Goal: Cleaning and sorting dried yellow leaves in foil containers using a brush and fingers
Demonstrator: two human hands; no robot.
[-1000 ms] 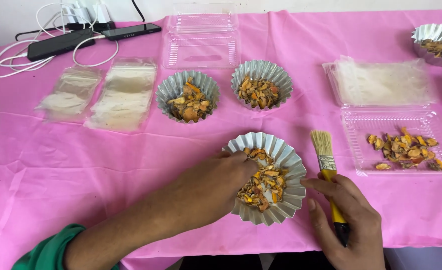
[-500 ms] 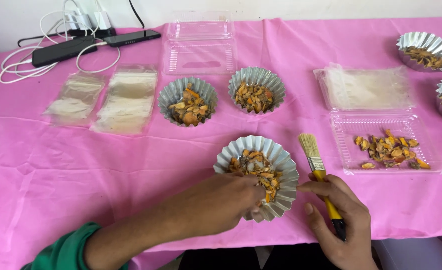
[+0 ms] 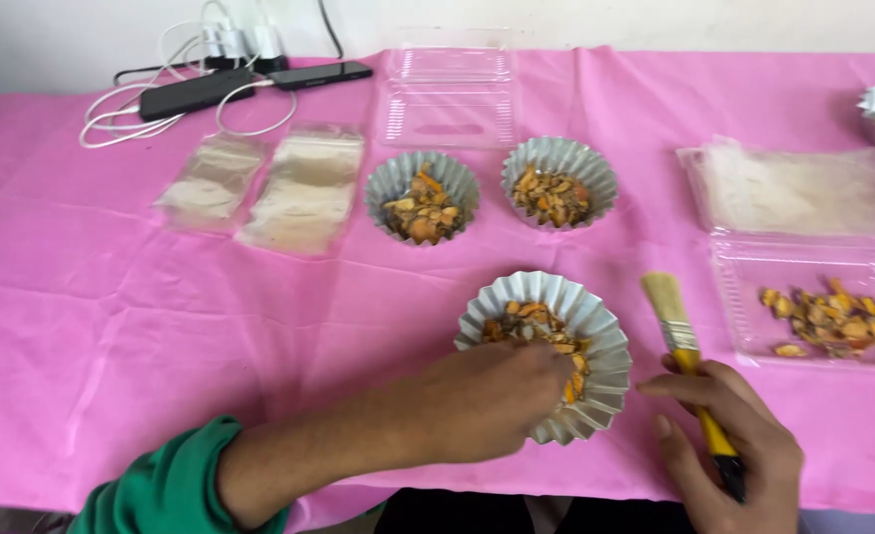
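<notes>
Left hand: the left hand [image 3: 487, 400], green sleeve behind it, lies over the near side of the fluted foil cup [image 3: 548, 352]; its fingers are bunched together in the orange-brown pieces, though whether they pinch any I cannot tell.
Right hand: the right hand [image 3: 729, 450] is clamped on the yellow handle of a brush [image 3: 687, 348], bristles pointing away, just beside the cup.
Foil cup: it stands at the near edge of the pink counter [image 3: 111, 326].
Middle: two filled foil cups [image 3: 423, 196] side by side; a clear tray [image 3: 823, 316] of pieces to the right.
Far: plastic bags [image 3: 304, 188], an empty clear box [image 3: 449, 94], phones and white cables [image 3: 200, 94].
</notes>
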